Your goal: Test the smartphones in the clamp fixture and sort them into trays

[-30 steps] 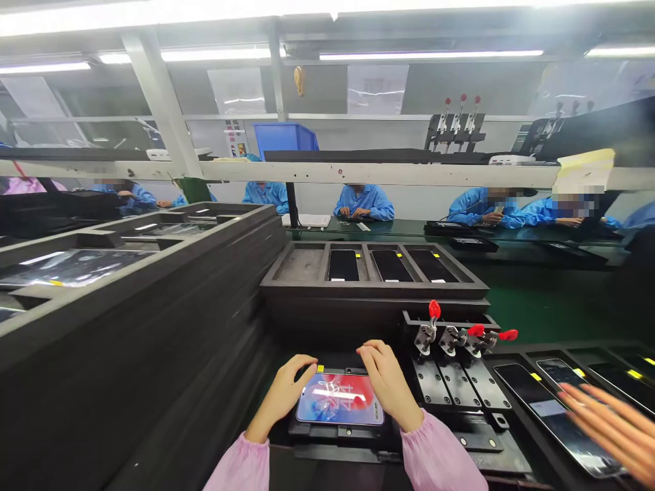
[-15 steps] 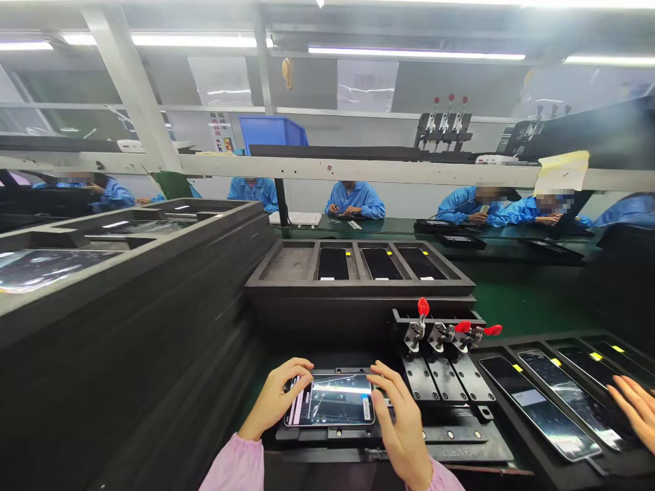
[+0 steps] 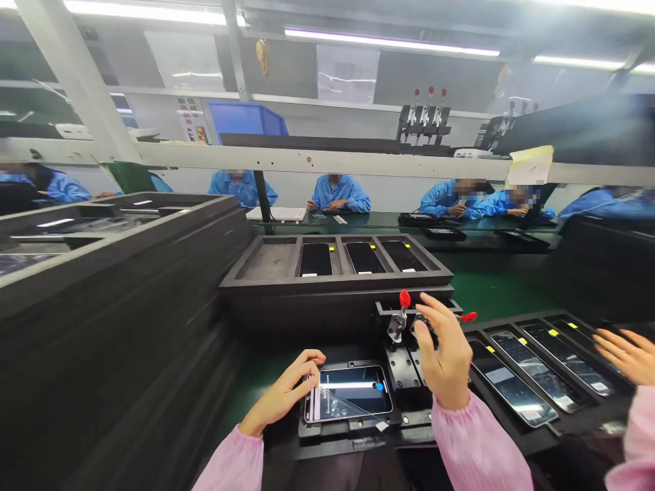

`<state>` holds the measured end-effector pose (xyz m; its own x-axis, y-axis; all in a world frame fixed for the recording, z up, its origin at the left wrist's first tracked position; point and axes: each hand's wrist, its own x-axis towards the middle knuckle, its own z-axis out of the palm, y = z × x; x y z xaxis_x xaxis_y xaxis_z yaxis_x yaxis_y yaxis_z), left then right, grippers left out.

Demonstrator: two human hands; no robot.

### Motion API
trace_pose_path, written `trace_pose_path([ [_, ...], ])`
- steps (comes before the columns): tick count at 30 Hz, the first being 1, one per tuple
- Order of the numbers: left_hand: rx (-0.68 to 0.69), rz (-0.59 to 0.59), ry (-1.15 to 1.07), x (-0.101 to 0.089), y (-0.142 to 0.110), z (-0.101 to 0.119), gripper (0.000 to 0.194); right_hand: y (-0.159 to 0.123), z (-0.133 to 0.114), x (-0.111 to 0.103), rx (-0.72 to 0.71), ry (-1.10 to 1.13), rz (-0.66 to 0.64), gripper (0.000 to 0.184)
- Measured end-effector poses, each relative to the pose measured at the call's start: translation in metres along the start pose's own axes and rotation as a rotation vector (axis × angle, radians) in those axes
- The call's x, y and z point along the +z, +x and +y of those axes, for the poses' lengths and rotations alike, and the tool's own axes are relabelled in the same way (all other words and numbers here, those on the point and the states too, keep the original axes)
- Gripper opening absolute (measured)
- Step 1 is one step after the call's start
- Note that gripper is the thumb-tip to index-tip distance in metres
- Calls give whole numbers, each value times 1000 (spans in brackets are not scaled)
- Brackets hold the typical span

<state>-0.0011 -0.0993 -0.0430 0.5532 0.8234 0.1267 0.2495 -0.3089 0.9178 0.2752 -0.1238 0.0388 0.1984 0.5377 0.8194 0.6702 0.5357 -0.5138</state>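
A smartphone (image 3: 353,392) with a light rim lies screen up in a black fixture (image 3: 338,431) in front of me. Clear film crosses its screen, with a small white tab (image 3: 381,426) at the near right edge. My left hand (image 3: 294,385) grips the phone's left end, fingertips and thumb over that edge. My right hand (image 3: 444,348) is raised, fingers apart and nothing visible in it, in front of toggle clamps with red handles. It hides part of them; one red handle (image 3: 404,299) stands upright to its left.
Behind the fixture, a black foam tray (image 3: 266,262) holds several phones. Another phone tray (image 3: 542,428) sits to the right, with a co-worker's hand (image 3: 629,354) over it. Stacked trays (image 3: 153,286) form a tall wall at left. A white shelf beam (image 3: 327,158) spans the front.
My right hand has left the phone's right end and risen rightward to the clamps. The film's white tab has shifted to the phone's near edge. The view has turned slightly right.
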Motion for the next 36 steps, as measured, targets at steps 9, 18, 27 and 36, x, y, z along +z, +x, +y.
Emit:
trace_pose_path([
  [9, 24, -69, -119, 20, 33, 1, 33, 37, 3, 16, 141, -95, -267, 41],
  [18, 26, -4, -104, 23, 33, -6, 15, -58, 0, -18, -77, -304, -189, 39],
  [27, 23, 6, 23, 31, 24, -4, 49, -95, 20, -7, 12, -218, -313, 46],
  [36, -58, 85, -34, 24, 20, -16, 42, -136, -3, 33, -269, -279, -595, 41],
])
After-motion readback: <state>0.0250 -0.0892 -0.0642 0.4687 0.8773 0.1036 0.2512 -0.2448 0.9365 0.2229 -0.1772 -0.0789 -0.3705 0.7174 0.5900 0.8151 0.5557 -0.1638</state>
